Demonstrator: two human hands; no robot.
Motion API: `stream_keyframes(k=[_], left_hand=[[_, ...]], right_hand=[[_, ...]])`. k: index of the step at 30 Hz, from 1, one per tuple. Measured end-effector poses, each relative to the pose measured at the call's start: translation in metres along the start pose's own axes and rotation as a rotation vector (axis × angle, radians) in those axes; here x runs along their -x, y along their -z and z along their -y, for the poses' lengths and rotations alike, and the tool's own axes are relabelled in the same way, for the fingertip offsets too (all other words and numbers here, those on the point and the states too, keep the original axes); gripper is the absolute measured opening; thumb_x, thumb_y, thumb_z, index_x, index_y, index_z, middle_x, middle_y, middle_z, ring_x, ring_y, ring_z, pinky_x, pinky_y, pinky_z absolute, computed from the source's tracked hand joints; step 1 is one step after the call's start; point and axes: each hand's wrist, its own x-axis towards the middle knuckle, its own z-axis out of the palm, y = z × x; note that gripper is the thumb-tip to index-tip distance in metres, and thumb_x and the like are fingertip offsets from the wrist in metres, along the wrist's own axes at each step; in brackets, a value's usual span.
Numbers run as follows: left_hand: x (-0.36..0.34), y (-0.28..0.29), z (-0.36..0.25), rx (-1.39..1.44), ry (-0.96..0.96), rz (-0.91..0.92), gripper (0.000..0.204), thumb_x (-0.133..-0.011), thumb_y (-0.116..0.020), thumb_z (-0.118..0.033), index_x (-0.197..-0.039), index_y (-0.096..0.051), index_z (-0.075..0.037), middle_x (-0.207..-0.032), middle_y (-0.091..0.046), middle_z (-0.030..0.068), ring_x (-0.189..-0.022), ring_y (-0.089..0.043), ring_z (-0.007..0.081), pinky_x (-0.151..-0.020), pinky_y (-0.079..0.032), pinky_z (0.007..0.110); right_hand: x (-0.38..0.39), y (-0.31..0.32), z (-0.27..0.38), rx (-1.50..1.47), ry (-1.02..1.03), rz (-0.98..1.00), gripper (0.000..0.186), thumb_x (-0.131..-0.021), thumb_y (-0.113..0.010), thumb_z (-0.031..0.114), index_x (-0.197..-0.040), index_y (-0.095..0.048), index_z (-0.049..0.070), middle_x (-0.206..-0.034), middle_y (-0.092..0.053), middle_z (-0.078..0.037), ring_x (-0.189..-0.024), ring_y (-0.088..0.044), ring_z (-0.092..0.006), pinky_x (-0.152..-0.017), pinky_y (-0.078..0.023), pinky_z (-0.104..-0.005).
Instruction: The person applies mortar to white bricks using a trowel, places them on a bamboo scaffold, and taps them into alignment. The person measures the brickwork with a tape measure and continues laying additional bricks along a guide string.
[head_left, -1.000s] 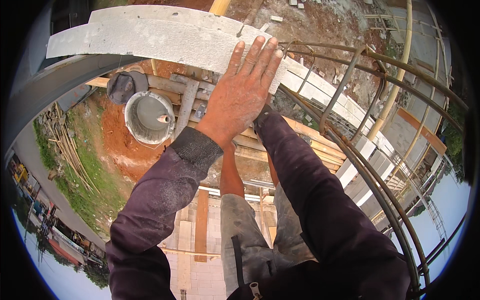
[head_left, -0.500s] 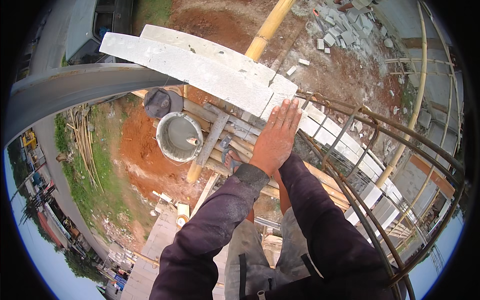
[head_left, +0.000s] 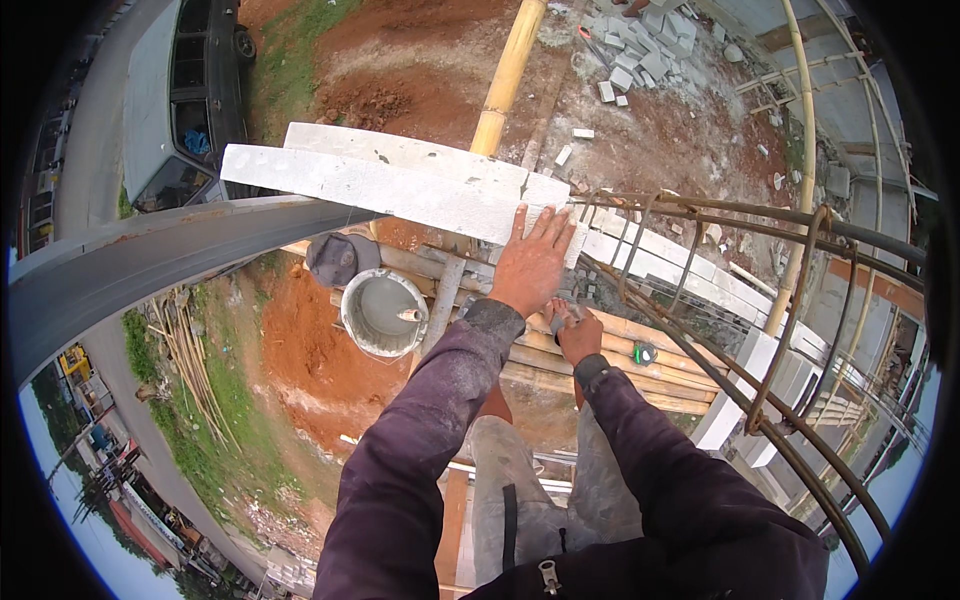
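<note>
My left hand [head_left: 530, 268] lies with fingers stretched out against the near face of a white block [head_left: 547, 190] at the right end of a course of pale lightweight blocks [head_left: 360, 178]. Below and to its right, my right hand [head_left: 580, 338] is closed, fingers curled, over the bamboo platform [head_left: 600, 372]. A greyish thing shows at its fingertips, too small to make out. Left of my left forearm stands a bucket [head_left: 349, 318] of wet grey mortar, with a tool handle [head_left: 410, 315] sticking out. A grey cap [head_left: 342, 258] lies beside the bucket.
Bent rebar [head_left: 745, 385] juts out on the right, beside a lower run of white blocks [head_left: 690, 275]. A grey steel beam [head_left: 190, 240] curves in from the left. A small round black-and-green object [head_left: 644, 352] rests on the bamboo. Broken blocks [head_left: 645, 50] lie on the ground beyond.
My right hand, mostly hidden behind the left before, has drawn down and away and is now closed. My left hand stays on the block end. The view has shifted.
</note>
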Motion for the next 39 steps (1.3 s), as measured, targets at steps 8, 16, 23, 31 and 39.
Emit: stream_keyframes(k=[8,16,23,31,39], left_hand=[[-0.046,0.030,0.061,0.251,-0.080,0.196,0.037,-0.081,-0.066,-0.015,-0.118,-0.067,-0.009,-0.115,-0.066,0.0157,-0.112,-0.059,0.0319,-0.108,-0.036,0.047],[-0.068,0.032,0.075,0.308,0.050,0.361,0.042,-0.075,-0.077,-0.020,-0.114,-0.069,-0.006,-0.096,-0.069,0.0240,-0.091,-0.067,0.0356,-0.084,-0.050,0.039],[-0.075,0.032,0.077,0.440,0.078,0.452,0.040,-0.078,-0.075,-0.016,-0.115,-0.068,-0.001,-0.095,-0.070,0.0239,-0.089,-0.068,0.0309,-0.082,-0.050,0.037],[-0.084,0.026,0.080,0.260,0.032,0.470,0.043,-0.077,-0.077,-0.021,-0.114,-0.068,0.000,-0.093,-0.070,0.0234,-0.088,-0.069,0.0317,-0.082,-0.050,0.038],[-0.084,0.030,0.078,0.260,0.016,0.480,0.042,-0.075,-0.078,-0.021,-0.111,-0.069,0.000,-0.093,-0.070,0.0223,-0.088,-0.068,0.0323,-0.081,-0.050,0.040]], right_hand=[[0.005,0.019,0.039,-0.620,-0.364,-0.127,0.045,-0.093,-0.061,0.035,-0.117,-0.061,-0.003,-0.094,-0.069,-0.016,-0.083,-0.070,-0.0197,-0.069,-0.052,-0.0316],[-0.024,0.016,0.092,-0.938,-0.413,-0.242,0.041,-0.091,-0.066,0.033,-0.106,-0.065,-0.006,-0.091,-0.069,-0.013,-0.077,-0.069,-0.0171,-0.057,-0.055,-0.0278],[-0.038,-0.027,0.033,-1.323,-0.402,-0.147,0.043,-0.097,-0.056,0.022,-0.131,-0.048,-0.004,-0.122,-0.058,-0.019,-0.098,-0.064,-0.0274,-0.074,-0.058,-0.0418],[-0.100,-0.092,0.020,-1.360,-0.330,-0.121,0.034,-0.098,-0.044,0.018,-0.125,-0.045,-0.002,-0.125,-0.050,-0.020,-0.107,-0.057,-0.0366,-0.087,-0.054,-0.0533],[-0.110,-0.106,0.010,-1.604,-0.423,-0.132,0.028,-0.098,-0.044,0.015,-0.123,-0.048,0.001,-0.121,-0.053,-0.018,-0.107,-0.061,-0.0369,-0.078,-0.058,-0.0512]])
